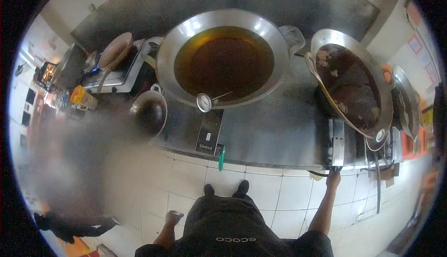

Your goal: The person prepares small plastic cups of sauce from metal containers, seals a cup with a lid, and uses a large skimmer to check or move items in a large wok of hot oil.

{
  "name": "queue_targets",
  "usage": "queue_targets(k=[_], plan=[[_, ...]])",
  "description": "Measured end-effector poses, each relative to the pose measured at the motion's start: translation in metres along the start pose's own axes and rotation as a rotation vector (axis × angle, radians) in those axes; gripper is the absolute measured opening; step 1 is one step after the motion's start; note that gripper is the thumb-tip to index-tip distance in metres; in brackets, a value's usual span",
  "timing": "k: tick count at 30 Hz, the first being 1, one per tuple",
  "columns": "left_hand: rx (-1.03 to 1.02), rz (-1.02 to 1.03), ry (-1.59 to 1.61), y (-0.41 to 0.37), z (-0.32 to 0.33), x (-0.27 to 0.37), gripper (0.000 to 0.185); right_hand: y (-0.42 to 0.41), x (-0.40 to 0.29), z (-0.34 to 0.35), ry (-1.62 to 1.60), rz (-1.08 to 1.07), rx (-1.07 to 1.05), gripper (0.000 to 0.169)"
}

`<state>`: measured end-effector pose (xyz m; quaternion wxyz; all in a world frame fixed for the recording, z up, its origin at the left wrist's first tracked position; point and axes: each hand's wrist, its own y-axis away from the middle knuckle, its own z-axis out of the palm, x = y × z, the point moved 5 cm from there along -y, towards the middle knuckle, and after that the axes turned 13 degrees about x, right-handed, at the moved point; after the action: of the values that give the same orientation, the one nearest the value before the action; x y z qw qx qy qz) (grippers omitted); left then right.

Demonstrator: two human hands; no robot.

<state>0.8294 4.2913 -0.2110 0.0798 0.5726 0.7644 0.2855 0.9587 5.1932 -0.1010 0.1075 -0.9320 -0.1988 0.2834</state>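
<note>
My right hand [333, 179] is at the front edge of the steel counter [272, 131], at the lower end of a metal control unit [337, 145] below the right pan; its fingers are partly hidden. My left hand [174, 218] hangs beside my left hip over the tiled floor, curled, with a small pale spot at its fingers that I cannot make out. Ahead stands a wide metal wok [223, 16] of dark amber liquid [227, 65], a dial thermometer [204, 102] at its near rim. The right pan [328, 37] holds dark liquid with pale lumps.
At left are a small wok [150, 112], a gas stove [108, 79] with a brown pan [115, 52] and a yellow packet [83, 97]. A flat black control panel [209, 131] lies before the large wok, with a green item [221, 159] hanging nearby. Lower left is blurred.
</note>
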Motion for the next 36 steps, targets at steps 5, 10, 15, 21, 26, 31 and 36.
queue_targets(k=[5,10,15,21,26,31,36], plan=[[0.059,-0.100,0.106,-0.025,0.021,-0.031,0.070,0.014,-0.005,-0.008,-0.136,-0.002,-0.036,0.028],[-0.068,0.038,-0.004,-0.024,0.015,0.013,0.070,0.062,-0.005,-0.016,0.222,-0.057,-0.127,0.025],[0.008,-0.027,-0.064,-0.048,0.017,-0.021,0.070,0.186,-0.163,0.015,-0.122,-0.269,-0.307,0.025],[0.005,0.084,0.054,-0.093,-0.013,-0.036,0.065,0.309,-0.399,0.036,-0.433,-0.391,-0.626,0.017],[0.065,0.170,0.069,-0.123,-0.043,-0.064,0.062,0.357,-0.442,0.077,-0.387,-0.332,-0.483,0.023],[0.010,-0.026,0.214,-0.127,-0.067,-0.091,0.061,0.372,-0.465,0.090,-0.314,-0.250,-0.386,0.026],[-0.017,0.033,0.214,-0.139,-0.066,-0.118,0.064,0.371,-0.478,0.100,-0.255,-0.204,-0.270,0.031]])
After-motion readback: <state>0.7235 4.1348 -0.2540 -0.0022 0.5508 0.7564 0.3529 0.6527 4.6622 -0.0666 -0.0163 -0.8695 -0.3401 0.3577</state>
